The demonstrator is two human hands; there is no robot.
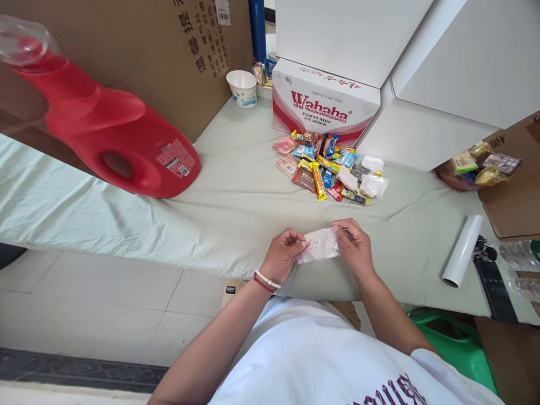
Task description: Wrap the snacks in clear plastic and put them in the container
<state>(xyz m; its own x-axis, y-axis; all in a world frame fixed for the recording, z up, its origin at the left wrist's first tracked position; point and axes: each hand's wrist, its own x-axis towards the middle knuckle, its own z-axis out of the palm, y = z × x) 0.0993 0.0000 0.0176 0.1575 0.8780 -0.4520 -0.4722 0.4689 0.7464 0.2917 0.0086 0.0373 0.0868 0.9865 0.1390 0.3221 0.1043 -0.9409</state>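
A small clear plastic bag (319,246) is stretched between my two hands, just above the near edge of the cloth-covered table (236,219). My left hand (283,253) pinches its left end, and my right hand (354,244) pinches its right end. Whether anything is inside the bag I cannot tell. Beyond my hands lies a pile of wrapped snacks (319,177) in yellow, blue, pink and brown packets. At the pile's right side are whitish plastic packets (374,185) like the one I hold.
A white and red Wahaba carton (324,104) stands behind the snacks. At the left is a large red jug (139,140), with a paper cup (242,88) farther back. A bowl of packets (455,175), a white roll (463,250) and a dark remote (494,289) are at the right.
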